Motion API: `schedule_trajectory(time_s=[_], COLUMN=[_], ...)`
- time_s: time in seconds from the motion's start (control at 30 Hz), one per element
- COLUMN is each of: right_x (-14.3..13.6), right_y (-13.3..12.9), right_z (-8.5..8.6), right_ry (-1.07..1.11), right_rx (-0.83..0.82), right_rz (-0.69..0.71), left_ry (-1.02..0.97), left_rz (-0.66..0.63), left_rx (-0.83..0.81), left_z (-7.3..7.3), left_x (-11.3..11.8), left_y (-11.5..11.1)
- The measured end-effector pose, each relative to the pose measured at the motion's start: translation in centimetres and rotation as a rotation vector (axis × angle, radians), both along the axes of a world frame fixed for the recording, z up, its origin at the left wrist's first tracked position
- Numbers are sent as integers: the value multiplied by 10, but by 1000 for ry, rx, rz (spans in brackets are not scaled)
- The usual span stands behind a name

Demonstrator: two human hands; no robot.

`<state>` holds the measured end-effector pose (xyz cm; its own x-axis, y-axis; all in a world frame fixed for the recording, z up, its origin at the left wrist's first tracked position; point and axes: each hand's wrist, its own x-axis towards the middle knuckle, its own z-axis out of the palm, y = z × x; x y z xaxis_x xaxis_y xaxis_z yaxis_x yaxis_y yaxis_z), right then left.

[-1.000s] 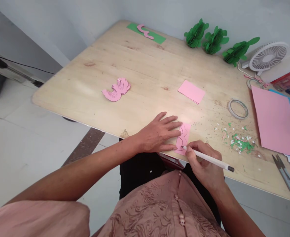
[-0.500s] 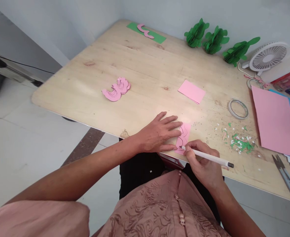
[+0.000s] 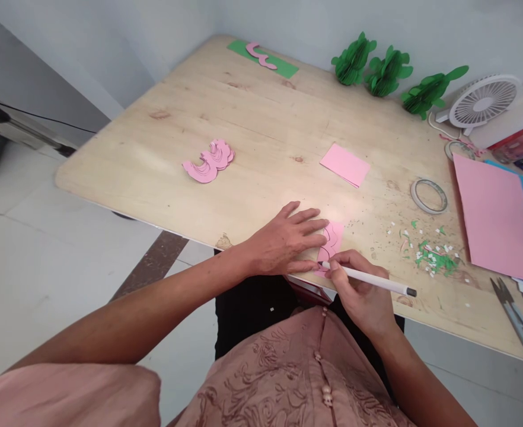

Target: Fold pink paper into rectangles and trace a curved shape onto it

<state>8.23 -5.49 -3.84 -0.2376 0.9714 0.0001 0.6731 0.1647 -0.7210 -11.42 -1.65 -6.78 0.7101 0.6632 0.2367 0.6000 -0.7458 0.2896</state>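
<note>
Near the table's front edge lies a small pink paper strip (image 3: pixel 332 237) with dark curved lines on it. My left hand (image 3: pixel 288 240) rests flat with fingers spread, their tips on the strip's left side. A white pen (image 3: pixel 372 280) with a dark end cap is pinched in my right hand (image 3: pixel 363 290), its tip touching the lower part of the strip. Beyond the strip is a small stack of pink paper (image 3: pixel 345 165). Several scalloped pink cutouts (image 3: pixel 209 161) lie piled to the left.
The wooden table (image 3: pixel 261 124) also bears a green strip (image 3: pixel 283 68), green paper plants (image 3: pixel 388 71), a white fan (image 3: pixel 484 104), a tape roll (image 3: pixel 429 196), paper scraps (image 3: pixel 437 259), large pink sheets (image 3: pixel 497 219) and snips (image 3: pixel 513 314).
My right hand and the pen have shifted slightly left, the tip now nearer my left hand's fingers. My left hand and the strip stay where they were.
</note>
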Motion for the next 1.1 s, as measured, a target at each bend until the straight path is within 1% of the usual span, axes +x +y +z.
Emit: schedule_trajectory(time_s=[0.27, 0.4, 0.53, 0.83, 1.1], right_x=[-3, 4, 14, 9, 13], right_y=[0, 1, 0, -2, 2], right_z=[1, 2, 2, 1, 3], right_ry=[29, 87, 165, 130, 117], right_rx=[-13, -15, -80, -80, -168], right_rz=[-19, -76, -128, -103, -61], left_ry=[-10, -3, 2, 10, 7], left_rz=[6, 10, 13, 13, 16], left_rx=[6, 3, -7, -5, 6], left_z=[2, 1, 1, 0, -1], left_x=[1, 0, 0, 0, 0], left_y=[-1, -1, -1, -1, -1])
